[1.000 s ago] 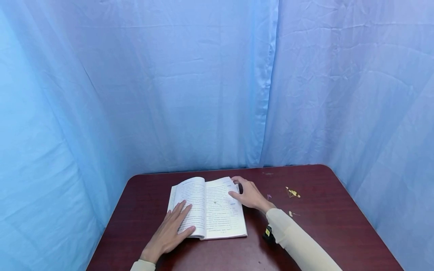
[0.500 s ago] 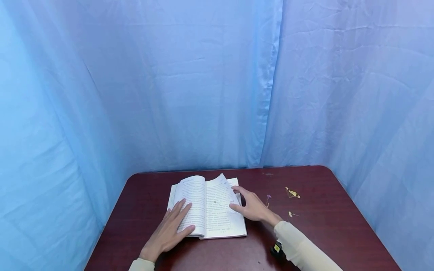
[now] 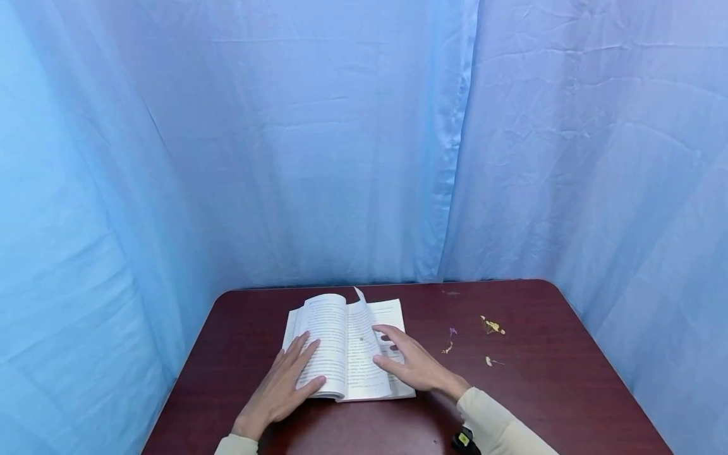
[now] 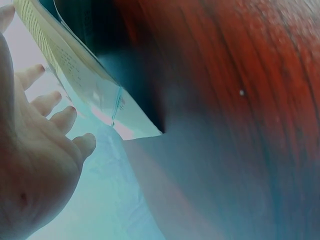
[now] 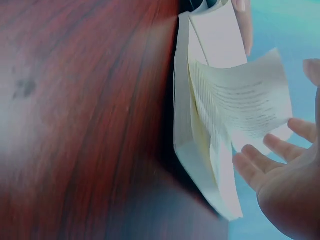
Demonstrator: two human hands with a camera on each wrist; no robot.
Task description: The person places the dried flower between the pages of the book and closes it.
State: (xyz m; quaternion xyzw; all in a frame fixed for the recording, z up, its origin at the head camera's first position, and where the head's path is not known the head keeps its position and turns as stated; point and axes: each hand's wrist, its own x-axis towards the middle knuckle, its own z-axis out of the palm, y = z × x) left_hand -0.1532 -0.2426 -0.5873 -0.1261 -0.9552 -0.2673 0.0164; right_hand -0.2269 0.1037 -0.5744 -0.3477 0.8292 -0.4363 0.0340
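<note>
An open book [image 3: 328,341] lies on the dark red table, its left stack of pages curving upward. My left hand [image 3: 281,385] rests flat on the left page with fingers spread. At the right side, a lifted leaf [image 5: 245,92] bows up from the book. My right hand [image 3: 412,363] is at that leaf's outer edge, fingers extended behind it and thumb in front, without a visible pinch. A tiny greenish speck [image 3: 361,339] shows on the leaf, too small to identify. In the left wrist view, my left hand [image 4: 45,145] has its fingers extended beside the book.
Right of the book lie a small purple flower sprig [image 3: 452,338], a yellow dried flower [image 3: 492,326] and a pale little flower with a stem [image 3: 490,361]. Blue curtains [image 3: 341,158] hang behind the table [image 3: 546,392] and at both sides.
My right hand has moved left and toward me, swinging the right leaf up and leftward, so the page beneath now shows. My left hand stays in place.
</note>
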